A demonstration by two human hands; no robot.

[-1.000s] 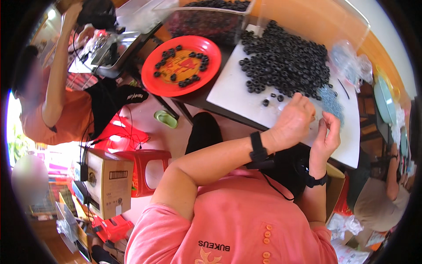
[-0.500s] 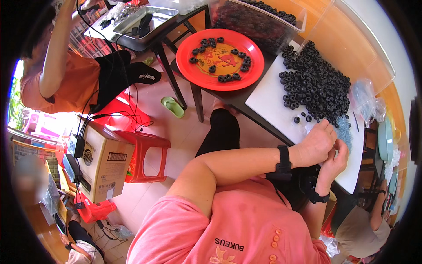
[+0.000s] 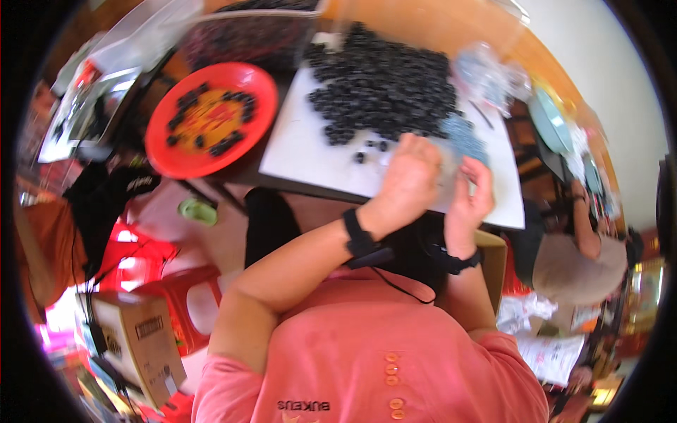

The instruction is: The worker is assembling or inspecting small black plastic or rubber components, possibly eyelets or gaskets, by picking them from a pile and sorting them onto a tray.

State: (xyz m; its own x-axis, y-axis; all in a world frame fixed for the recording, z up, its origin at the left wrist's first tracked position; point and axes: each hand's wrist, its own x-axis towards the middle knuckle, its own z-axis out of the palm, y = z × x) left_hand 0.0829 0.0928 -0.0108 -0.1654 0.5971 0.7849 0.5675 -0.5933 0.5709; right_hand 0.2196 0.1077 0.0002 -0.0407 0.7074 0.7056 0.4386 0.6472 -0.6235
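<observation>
A white board [image 3: 289, 151] on the table carries a heap of small round black pieces [image 3: 384, 84] with holes in them. Beside the heap's right end lies a patch of tiny light-blue bits [image 3: 464, 137]. Over the board's near part, my left hand [image 3: 412, 176] has its fingers closed together, and what they hold is hidden. My right hand [image 3: 471, 201] is close by on the right, fingers curled in toward the thumb. Motion blur keeps me from making out anything in it. A few loose black pieces [image 3: 360, 157] lie left of my left hand.
Left of the board sits a red plate [image 3: 161, 151] with several black pieces. Behind are a clear bin [image 3: 247, 42] of dark pieces and a plastic bag [image 3: 486, 74]. A cardboard box [image 3: 134, 345] and red stool [image 3: 187, 307] stand lower left. Another person [image 3: 578, 264] sits at right.
The view has swung right, so board and plate appear farther left. My hands, together before, are now a little apart. The heap and plate look unchanged.
</observation>
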